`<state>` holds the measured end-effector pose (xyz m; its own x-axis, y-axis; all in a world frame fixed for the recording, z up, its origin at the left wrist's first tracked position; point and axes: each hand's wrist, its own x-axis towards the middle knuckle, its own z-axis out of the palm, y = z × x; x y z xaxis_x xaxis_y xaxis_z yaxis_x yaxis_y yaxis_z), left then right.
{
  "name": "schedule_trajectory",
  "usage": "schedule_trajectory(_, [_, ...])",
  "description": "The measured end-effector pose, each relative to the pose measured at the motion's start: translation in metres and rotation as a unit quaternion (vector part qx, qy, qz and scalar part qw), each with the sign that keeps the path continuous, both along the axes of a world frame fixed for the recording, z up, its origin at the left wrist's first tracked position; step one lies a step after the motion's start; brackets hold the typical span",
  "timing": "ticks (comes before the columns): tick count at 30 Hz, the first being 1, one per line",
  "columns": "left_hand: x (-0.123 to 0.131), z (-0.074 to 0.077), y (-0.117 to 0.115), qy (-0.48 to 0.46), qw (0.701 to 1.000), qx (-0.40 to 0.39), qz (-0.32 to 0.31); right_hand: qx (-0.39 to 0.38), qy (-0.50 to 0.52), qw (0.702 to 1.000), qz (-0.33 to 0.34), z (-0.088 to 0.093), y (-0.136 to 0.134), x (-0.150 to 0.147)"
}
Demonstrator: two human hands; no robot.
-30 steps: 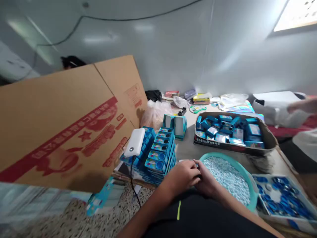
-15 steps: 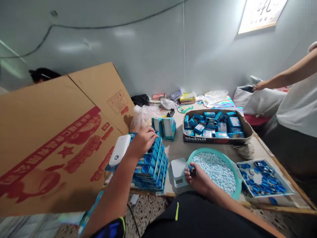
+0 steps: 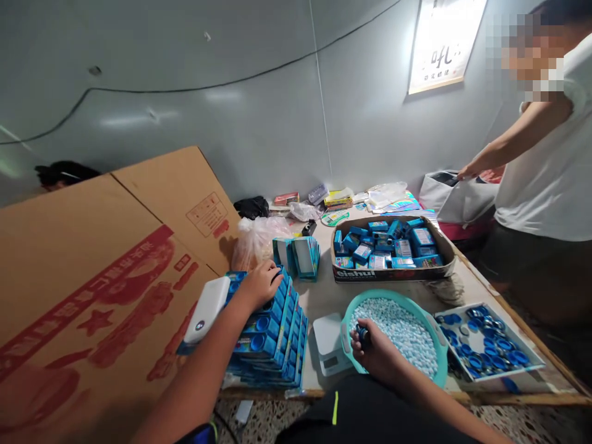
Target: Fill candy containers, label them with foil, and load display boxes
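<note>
My left hand (image 3: pixel 261 283) reaches over the top of the stack of blue boxes (image 3: pixel 259 342), fingers bent down and close together at its upper edge. Whatever is under its fingertips is hidden. Round holes or discs show on the box ends. My right hand (image 3: pixel 379 350) is closed around small round dark blue pieces (image 3: pixel 363 335), above the near left rim of a turquoise basin (image 3: pixel 441 370). White and pale blue pellets (image 3: pixel 398 330) fill that basin. A white tray (image 3: pixel 504 372) of blue and silver round pieces lies to its right.
A white scale (image 3: pixel 327 336) stands left of the basin. Behind it are folded blue cards (image 3: pixel 306 258) and a carton (image 3: pixel 393 275) of small blue boxes. A white device (image 3: pixel 208 308) lies on the stack. A large cardboard box (image 3: pixel 92 277) borders the left; a person (image 3: pixel 546 166) stands right.
The view has tilted up and shifted right, bringing more of the other person into sight. My left hand stays at the stack's top; my right hand still holds the dark blue pieces.
</note>
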<state>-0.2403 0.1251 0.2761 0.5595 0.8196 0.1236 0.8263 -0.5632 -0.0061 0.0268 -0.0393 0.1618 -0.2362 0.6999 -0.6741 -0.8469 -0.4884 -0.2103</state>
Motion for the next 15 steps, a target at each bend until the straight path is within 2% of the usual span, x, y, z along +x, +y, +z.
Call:
schedule_trajectory(3, [0.005,0.002,-0.003,0.015,1.0,-0.001,0.015,0.018,-0.009,1.0,0.024,-0.002,0.002,0.002])
schedule_trajectory(6, [0.005,0.0,-0.004,-0.012,1.0,-0.012,0.016,0.059,-0.036,0.997,0.022,-0.005,0.003,0.003])
schedule_trajectory(8, [-0.001,-0.004,-0.003,-0.044,0.999,-0.024,0.008,0.078,-0.058,0.995,0.035,-0.006,0.003,0.002])
schedule_trajectory(11, [-0.013,-0.008,0.006,-0.083,0.995,-0.046,0.003,0.091,-0.064,0.99,0.09,-0.006,0.006,-0.002])
schedule_trajectory(13, [-0.017,-0.005,0.013,-0.09,0.994,-0.058,0.011,0.134,-0.064,0.983,0.111,-0.003,0.012,-0.006])
schedule_trajectory(15, [-0.012,0.004,0.012,-0.091,0.994,-0.053,0.02,0.184,-0.074,0.974,0.106,0.001,0.019,-0.01])
